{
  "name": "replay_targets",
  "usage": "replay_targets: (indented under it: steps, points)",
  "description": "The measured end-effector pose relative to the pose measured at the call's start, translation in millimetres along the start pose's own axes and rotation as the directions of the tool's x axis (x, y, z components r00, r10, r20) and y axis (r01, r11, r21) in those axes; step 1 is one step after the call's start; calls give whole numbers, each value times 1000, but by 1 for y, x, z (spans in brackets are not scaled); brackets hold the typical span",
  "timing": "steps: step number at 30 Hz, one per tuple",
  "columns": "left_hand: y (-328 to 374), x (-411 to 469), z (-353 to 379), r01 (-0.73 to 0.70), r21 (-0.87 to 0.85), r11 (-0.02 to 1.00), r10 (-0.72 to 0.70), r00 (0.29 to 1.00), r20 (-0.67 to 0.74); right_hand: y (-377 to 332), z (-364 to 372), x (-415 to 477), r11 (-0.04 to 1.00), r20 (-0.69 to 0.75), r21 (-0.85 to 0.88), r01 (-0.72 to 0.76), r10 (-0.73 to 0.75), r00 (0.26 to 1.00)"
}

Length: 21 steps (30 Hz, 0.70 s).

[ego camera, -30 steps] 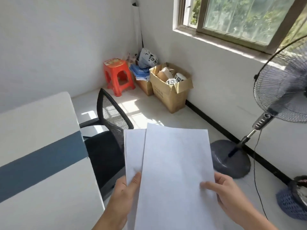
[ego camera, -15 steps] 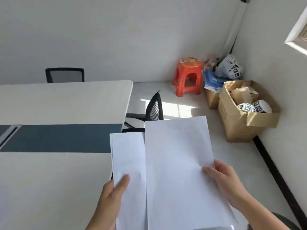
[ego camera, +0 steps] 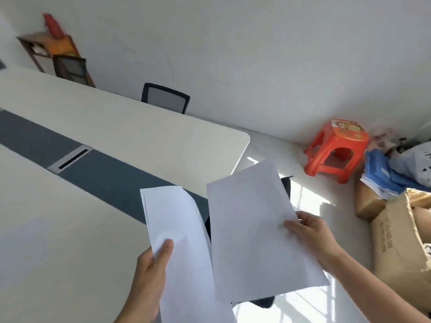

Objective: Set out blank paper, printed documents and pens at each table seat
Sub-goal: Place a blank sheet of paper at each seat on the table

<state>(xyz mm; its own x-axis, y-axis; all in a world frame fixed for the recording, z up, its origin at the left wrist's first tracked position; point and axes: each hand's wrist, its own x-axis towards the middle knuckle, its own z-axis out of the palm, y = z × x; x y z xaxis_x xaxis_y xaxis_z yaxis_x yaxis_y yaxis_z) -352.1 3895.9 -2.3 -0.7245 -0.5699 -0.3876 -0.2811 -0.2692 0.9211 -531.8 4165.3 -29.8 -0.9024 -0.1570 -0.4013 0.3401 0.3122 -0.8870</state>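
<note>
The long white counter now fills the left of the view, its blue-grey strip running slantwise toward its right end. Half a second ago that strip lay level, so the view has tilted and swung further left. A cardboard box stands on the floor at the right, now partly cut off by the frame.

The blank paper has split into two lots. Earlier the wide sheet overlapped the narrow stack; now a gap shows between them. The wide sheet hangs in the air just past the counter's right end, over the floor, its top tipped to the right. The narrow stack, at least two sheets, is held above the counter's right edge where the strip ends, and its upper right corner curls over.

The red stool stands by the wall beyond the counter's rounded far corner. A mesh-backed chair stands behind the counter's far edge.

The right hand grips the wide sheet at its right edge, thumb on top. The left hand pinches the narrow stack near its lower edge, thumb pressed on top.
</note>
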Motion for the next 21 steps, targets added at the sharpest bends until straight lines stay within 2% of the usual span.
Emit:
replay_targets:
  steps: [3,6,9,12,17,21]
  points:
    - [8,5,-2,-17,-52,998,9,988,-153,-22,26,54,1000,92,-22,7,-5,996]
    - [2,14,-11,33,-67,997,-55,935,-350,-40,63,119,989,152,-138,48,-27,988]
    - [-10,20,-17,72,-63,995,-94,848,-521,-45,107,185,971,205,-232,61,-12,979]
    - [-16,21,-11,92,-106,990,-139,729,-671,-41,153,245,949,267,-312,31,56,962]
    - [-18,23,22,94,-207,974,-222,588,-778,-26,211,315,856,375,-508,96,119,919]
    - [-14,19,53,105,-171,980,-200,555,-807,-12,232,337,766,434,-617,181,139,890]
